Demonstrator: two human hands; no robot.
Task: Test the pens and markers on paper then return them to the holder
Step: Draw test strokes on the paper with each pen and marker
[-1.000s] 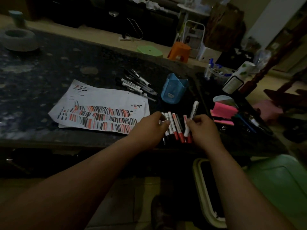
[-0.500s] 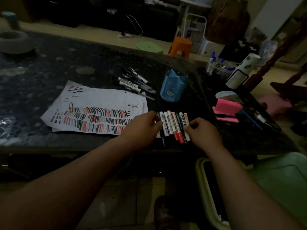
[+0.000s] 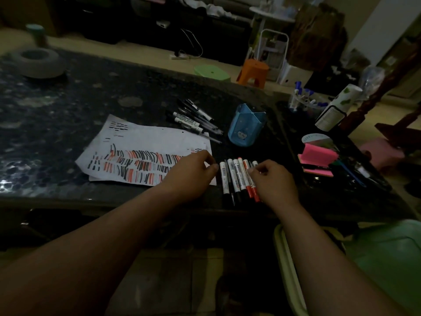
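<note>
Several markers (image 3: 237, 179), with black and red caps, lie side by side in a tight row at the table's front edge. My left hand (image 3: 191, 174) rests at the row's left side, fingers curled and loose, fingertips just beside the leftmost marker and holding nothing. My right hand (image 3: 273, 181) lies over the row's right end, thumb and fingers pinched on the rightmost marker. The white paper (image 3: 145, 156), covered in black and red test strokes, sits left of the row. Behind the row the blue holder (image 3: 247, 126) stands upright, with a loose pile of pens (image 3: 196, 120) to its left.
The dark stone table (image 3: 68, 106) carries a grey ring-shaped dish (image 3: 37, 62) at the far left. Pink sticky notes (image 3: 316, 160), more pens and a white bottle (image 3: 337, 106) crowd the right side. A green bin (image 3: 387, 258) stands below at the right. An orange stool (image 3: 254, 71) is on the floor beyond.
My right hand laid the marker it was holding up down into the row. My left hand has drawn slightly left off the markers, and the row now lies even.
</note>
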